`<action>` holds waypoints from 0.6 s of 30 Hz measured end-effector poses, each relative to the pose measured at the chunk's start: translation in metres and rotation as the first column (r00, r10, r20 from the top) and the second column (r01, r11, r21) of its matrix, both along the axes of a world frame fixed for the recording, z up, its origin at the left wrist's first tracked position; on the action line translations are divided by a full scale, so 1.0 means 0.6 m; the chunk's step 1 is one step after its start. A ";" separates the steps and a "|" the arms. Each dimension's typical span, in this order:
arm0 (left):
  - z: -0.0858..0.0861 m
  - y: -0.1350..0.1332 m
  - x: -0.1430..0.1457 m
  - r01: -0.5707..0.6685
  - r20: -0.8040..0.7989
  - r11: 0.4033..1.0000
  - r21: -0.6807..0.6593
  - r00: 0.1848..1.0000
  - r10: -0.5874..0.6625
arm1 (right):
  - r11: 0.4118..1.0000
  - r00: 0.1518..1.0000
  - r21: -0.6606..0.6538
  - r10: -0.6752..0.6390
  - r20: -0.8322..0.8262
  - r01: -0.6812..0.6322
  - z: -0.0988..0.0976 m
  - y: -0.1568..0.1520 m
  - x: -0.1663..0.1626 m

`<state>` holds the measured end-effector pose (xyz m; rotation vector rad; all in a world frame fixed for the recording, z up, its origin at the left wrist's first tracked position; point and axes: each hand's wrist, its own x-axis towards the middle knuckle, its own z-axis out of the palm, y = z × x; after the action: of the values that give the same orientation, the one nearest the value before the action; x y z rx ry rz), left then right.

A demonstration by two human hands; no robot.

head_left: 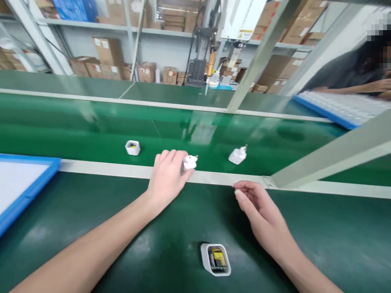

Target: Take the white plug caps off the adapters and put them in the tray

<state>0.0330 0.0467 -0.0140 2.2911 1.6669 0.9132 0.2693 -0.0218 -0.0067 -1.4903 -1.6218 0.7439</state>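
My left hand [168, 175] is closed around a white plug adapter [190, 162], whose pin end points right, above the pale rail at the green belt's edge. To the right, my right hand [259, 207] hovers over the near rail with nothing visible in it; its fingers are bent, thumb and fingertips a little apart. Below and between the hands, an open white charger housing [215, 259] lies on the dark green table, yellow and black parts showing inside. A second white adapter with a pin [237, 156] rests on the belt. Another open housing [132, 147] sits farther left there.
A blue-edged tray [30, 191] lies at the left. Slanted metal posts [332, 150] rise at the right. Behind the belt stand a machine head [197, 69] and shelves of cartons. At the far right, a person is near a blue tray of white pieces [345, 108].
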 end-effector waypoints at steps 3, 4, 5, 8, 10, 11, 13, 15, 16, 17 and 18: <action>-0.007 0.022 -0.019 -0.152 -0.158 0.987 0.053 0.975 0.159 | 0.999 0.993 -0.043 0.032 0.115 -0.027 0.001 0.004 -0.001; -0.008 0.024 -0.021 -0.155 -0.178 0.986 0.060 0.970 0.163 | 0.998 0.987 -0.051 0.056 0.151 -0.049 0.001 0.004 -0.002; -0.006 0.024 -0.022 -0.153 -0.188 0.985 0.076 0.968 0.165 | 0.996 0.981 -0.052 0.076 0.179 -0.068 0.001 0.004 -0.002; 0.003 0.023 -0.030 -0.231 -0.198 0.959 0.165 0.944 0.262 | 0.996 0.972 -0.027 0.089 0.217 -0.085 0.000 0.005 -0.002; 0.008 0.028 -0.051 -0.335 -0.202 0.928 0.163 0.909 0.364 | 0.997 0.971 -0.006 0.081 0.223 -0.082 0.001 0.007 -0.001; 0.010 0.033 -0.064 -0.370 -0.213 0.920 0.134 0.896 0.391 | 0.997 0.970 -0.001 0.081 0.227 -0.083 0.001 0.008 -0.001; 0.012 0.043 -0.094 -0.379 -0.246 0.924 0.052 0.892 0.380 | 0.996 0.967 0.012 0.088 0.239 -0.093 0.002 0.011 0.001; 0.021 0.049 -0.118 -0.344 -0.273 0.939 0.005 0.903 0.332 | 0.994 0.966 0.038 0.089 0.243 -0.101 0.001 0.015 0.003; 0.029 0.047 -0.125 -0.325 -0.281 0.946 -0.005 0.908 0.311 | 0.993 0.967 0.052 0.086 0.238 -0.102 -0.001 0.018 0.005; 0.039 0.042 -0.130 -0.301 -0.288 0.954 -0.007 0.914 0.286 | 0.992 0.970 0.064 0.089 0.227 -0.106 -0.005 0.022 0.006; 0.052 0.033 -0.131 -0.266 -0.295 0.964 -0.003 0.921 0.253 | 0.991 0.976 0.090 0.079 0.205 -0.099 -0.010 0.027 0.008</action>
<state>-0.0457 0.0668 0.0171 2.3036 2.1309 0.5916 0.2740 -0.0055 -0.0125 -1.4676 -1.8603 0.5656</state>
